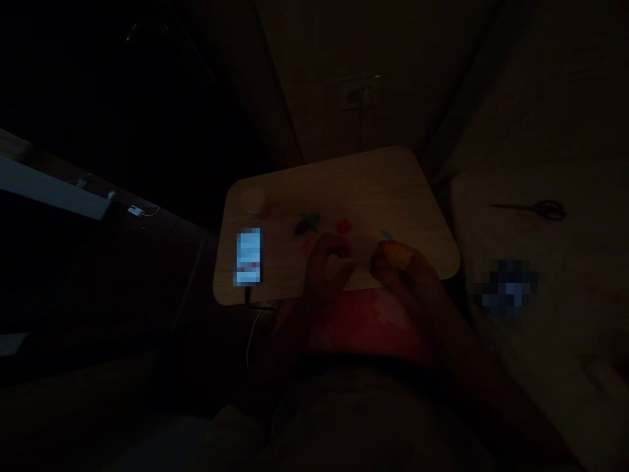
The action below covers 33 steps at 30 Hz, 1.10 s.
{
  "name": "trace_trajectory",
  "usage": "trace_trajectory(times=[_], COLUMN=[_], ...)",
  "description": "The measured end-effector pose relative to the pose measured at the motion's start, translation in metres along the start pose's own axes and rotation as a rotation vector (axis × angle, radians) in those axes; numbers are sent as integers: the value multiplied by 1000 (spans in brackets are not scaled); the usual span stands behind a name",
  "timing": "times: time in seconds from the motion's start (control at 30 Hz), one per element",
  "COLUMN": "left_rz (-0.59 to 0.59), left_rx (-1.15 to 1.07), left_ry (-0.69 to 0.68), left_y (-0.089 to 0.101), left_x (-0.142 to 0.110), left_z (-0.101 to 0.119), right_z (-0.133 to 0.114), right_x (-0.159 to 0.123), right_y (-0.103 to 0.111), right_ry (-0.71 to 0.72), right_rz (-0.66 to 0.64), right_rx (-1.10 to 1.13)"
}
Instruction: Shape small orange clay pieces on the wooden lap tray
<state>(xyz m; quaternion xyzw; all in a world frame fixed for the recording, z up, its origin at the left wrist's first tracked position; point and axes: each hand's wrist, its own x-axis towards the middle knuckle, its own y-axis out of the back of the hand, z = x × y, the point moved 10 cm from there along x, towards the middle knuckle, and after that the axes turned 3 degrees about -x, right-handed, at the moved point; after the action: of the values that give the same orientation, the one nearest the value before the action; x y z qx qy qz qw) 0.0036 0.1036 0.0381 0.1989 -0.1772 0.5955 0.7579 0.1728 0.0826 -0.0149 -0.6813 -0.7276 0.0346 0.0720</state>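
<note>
The scene is very dark. Over the near edge of a small wooden table (280, 190), my left hand (327, 269) is open, fingers and thumb curved apart with nothing visible between them. To its right, my right hand (410, 275) is closed around a yellow-orange piece (398, 254) whose kind is unclear. Beyond the hands lie a small red lump (343, 226), a green piece (313, 221) touching a dark purplish one (301, 227), and an orange-red piece (307, 244) beside my left fingers. A thin teal strip (386, 235) rests just past my right hand.
A phone (248, 257) with a lit, blurred screen lies at the table's left, a cable by it. Behind it stands a pale round object (254, 200). Scissors (533, 208) and a blurred dark item (508, 288) lie on the surface to the right. A wall socket (361, 93) is ahead.
</note>
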Motion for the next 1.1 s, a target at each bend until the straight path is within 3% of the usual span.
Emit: trace_trajectory(times=[0.13, 0.33, 0.43, 0.6, 0.77, 0.9, 1.0, 1.1], left_rz=[-6, -2, -8, -62, -47, -41, -7, 19], left_rx=[7, 35, 56, -103, -556, -635, -567, -525], left_ry=[-16, -18, -20, 59, 402, 635, 617, 508], left_y=[0, 0, -2, -13, -31, -39, -30, -22], left_x=[0, 0, 0, -2, -14, -24, -21, -14], left_z=[1, 4, 9, 7, -21, -39, -45, -46], right_z=[-4, 18, 18, -12, -41, -50, -55, -54], right_x=[-5, -1, 2, 5, 3, -2, -4, -3], right_y=[-1, -6, -10, -5, -4, -13, -15, -12], right_ry=[-13, -72, -61, 81, 314, 397, 401, 345], right_rz=[-13, 7, -2, -5, -41, -110, -113, -66], right_rx=[-6, 256, 333, 120, -132, -331, -383, -340])
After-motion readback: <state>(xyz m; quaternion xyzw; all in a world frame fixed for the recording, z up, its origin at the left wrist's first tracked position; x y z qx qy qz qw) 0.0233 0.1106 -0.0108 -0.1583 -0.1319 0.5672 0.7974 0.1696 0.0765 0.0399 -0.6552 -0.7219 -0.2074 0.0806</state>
